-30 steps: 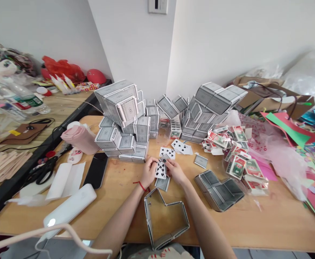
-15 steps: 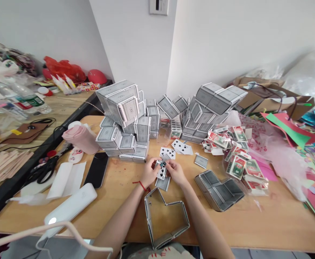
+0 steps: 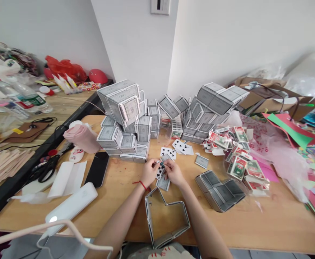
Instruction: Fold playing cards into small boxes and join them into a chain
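Observation:
Close together over some playing cards (image 3: 163,184), both of my hands have their fingers pinched. My left hand (image 3: 149,172) and my right hand (image 3: 175,172) meet at a small dark teal object (image 3: 162,164), too small to name. Under the fingers, a spade card (image 3: 159,174) is partly covered. Just beyond lie more face-up cards (image 3: 183,147). Between my forearms stands an open heart-like frame (image 3: 186,213) of folded cards. A similar card shape (image 3: 219,190), with a bottom, sits to the right.
Stacked card blocks stand at back left (image 3: 119,104) and back right (image 3: 213,99). Card boxes (image 3: 239,167) pile up on the right. On the left are a phone (image 3: 96,169), a white power bank (image 3: 70,208), scissors (image 3: 49,167) and a pink roll (image 3: 81,137).
My fingers have shifted slightly around the small teal object, and my right hand now covers more of the spade card. The whole view has drifted a little; nothing else has moved.

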Tool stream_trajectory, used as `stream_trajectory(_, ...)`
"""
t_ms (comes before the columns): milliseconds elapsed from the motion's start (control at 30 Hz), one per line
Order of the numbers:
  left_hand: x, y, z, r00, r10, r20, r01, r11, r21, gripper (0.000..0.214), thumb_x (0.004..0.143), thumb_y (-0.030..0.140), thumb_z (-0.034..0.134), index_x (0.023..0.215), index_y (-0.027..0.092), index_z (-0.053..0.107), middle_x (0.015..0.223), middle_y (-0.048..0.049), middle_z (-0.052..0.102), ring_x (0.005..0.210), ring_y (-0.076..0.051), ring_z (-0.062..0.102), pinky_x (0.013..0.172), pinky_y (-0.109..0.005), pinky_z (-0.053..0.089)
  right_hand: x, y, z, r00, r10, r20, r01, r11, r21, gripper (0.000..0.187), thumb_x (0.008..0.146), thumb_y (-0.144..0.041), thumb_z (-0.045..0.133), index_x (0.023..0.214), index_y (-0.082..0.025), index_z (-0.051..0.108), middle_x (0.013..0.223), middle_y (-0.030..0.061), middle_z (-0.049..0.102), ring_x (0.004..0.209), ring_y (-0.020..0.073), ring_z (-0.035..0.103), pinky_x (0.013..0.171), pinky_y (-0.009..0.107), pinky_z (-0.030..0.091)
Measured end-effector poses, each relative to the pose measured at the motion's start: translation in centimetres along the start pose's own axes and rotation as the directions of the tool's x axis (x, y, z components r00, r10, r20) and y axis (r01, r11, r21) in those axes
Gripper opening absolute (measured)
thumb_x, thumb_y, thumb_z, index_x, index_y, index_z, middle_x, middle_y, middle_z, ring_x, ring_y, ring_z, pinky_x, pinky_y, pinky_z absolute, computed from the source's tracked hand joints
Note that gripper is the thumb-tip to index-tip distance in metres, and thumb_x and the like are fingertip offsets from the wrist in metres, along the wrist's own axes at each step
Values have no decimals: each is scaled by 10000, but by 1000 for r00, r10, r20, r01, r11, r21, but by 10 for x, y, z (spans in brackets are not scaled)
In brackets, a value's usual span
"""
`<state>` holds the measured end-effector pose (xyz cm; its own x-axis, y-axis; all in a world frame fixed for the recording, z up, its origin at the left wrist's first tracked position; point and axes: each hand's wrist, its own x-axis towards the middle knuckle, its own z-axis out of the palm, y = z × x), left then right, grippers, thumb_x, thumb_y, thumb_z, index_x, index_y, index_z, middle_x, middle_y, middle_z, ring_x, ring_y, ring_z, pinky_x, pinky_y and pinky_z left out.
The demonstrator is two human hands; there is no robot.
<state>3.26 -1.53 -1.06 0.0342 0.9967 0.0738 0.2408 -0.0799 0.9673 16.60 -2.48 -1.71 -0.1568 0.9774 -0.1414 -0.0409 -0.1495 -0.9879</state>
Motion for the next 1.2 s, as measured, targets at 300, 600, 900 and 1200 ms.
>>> stream_trajectory(300, 2, 1, 7, 1000, -9, -11, 10, 998, 70, 111, 712, 210, 518, 623, 146, 538, 607, 7, 562, 582, -111, 500, 569, -221, 388, 0, 5, 0, 991, -73, -111, 60, 992, -115, 115, 724, -262, 494, 630, -214, 445, 427, -72, 414, 288, 83, 420, 276, 193, 312)
stream_trajectory(600, 6, 9, 1, 998, -62, 9, 62, 994, -86, 236, 647, 275, 611, 845, 148, 592, 800, -32, 619, 726, -138, 559, 652, -237, 431, -1, 0, 0, 982, -35, -184, 55, 993, 107, 196, 711, -371, 551, 730, -206, 447, 564, -44, 537, 335, 85, 466, 309, 210, 392)
stream_trajectory(900, 4, 0, -2, 993, -115, 15, 116, 990, -80, 131, 638, 237, 603, 711, 132, 577, 669, 1, 595, 603, -106, 530, 574, -213, 419, -6, -7, -2, 952, -190, -240, 193, 981, -10, 218, 725, -388, 563, 691, -177, 522, 688, 10, 576, 591, 128, 551, 590, 271, 470)
stream_trajectory(1200, 2, -1, -1, 993, -107, 58, 118, 961, -251, 248, 651, 259, 609, 864, 133, 583, 821, -49, 637, 717, -140, 576, 642, -246, 443, -7, -7, -2, 958, -152, -244, 169, 984, 48, 203, 744, -376, 537, 774, -175, 540, 665, 1, 560, 582, 121, 504, 553, 244, 415)
